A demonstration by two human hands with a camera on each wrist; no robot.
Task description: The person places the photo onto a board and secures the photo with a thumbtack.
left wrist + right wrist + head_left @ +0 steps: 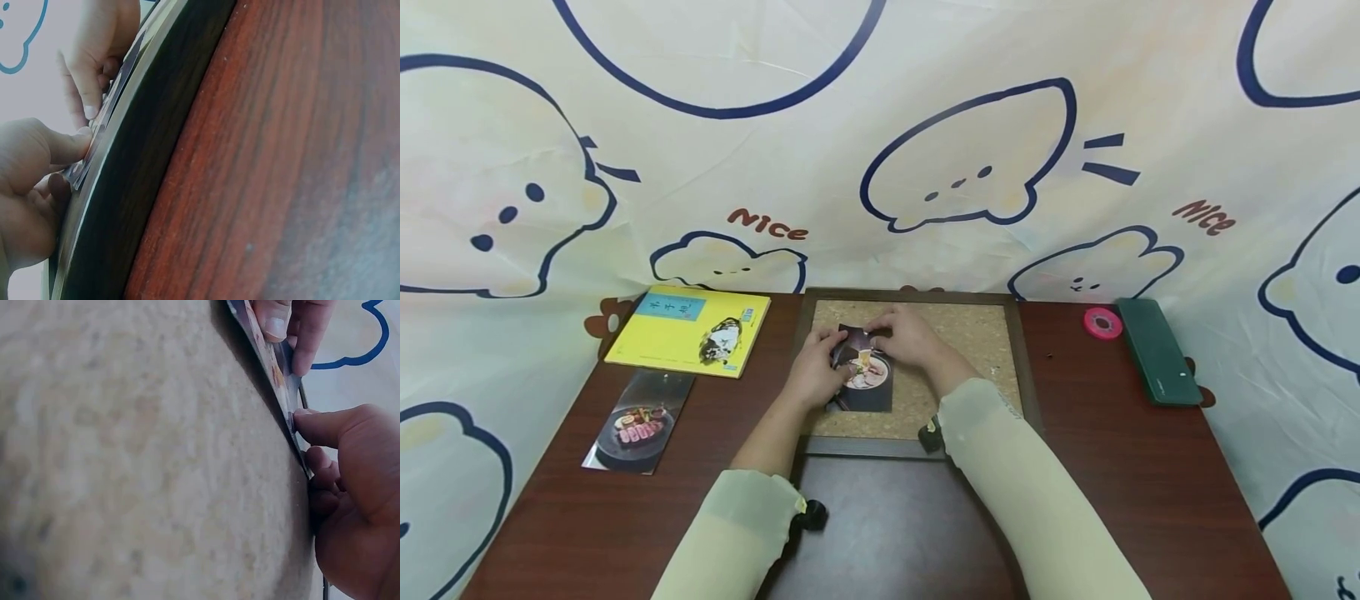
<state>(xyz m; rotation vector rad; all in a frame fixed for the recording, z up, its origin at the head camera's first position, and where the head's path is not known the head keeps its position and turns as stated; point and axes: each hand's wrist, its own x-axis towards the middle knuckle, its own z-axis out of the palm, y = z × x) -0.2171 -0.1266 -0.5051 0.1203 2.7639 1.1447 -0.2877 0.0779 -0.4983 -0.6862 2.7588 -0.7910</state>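
Observation:
A dark food photo (868,385) with a white bowl on it lies over the left part of a framed cork board (955,400). My left hand (816,371) pinches the photo's left side, thumb on its face. At the top right corner my right hand (913,337) holds it between thumb and curled fingers. In the left wrist view, the left thumb (69,147) presses on the print's edge close over the frame. From the right wrist view, the right hand (362,494) grips the edge, and the photo (275,375) slants above the cork.
A second food photo (638,425) lies at the left, near a yellow book (688,329). On the right are a pink ring-shaped roll (1102,323) and a long green case (1159,350). Patterned cloth (835,167) hangs behind the brown table (1120,467).

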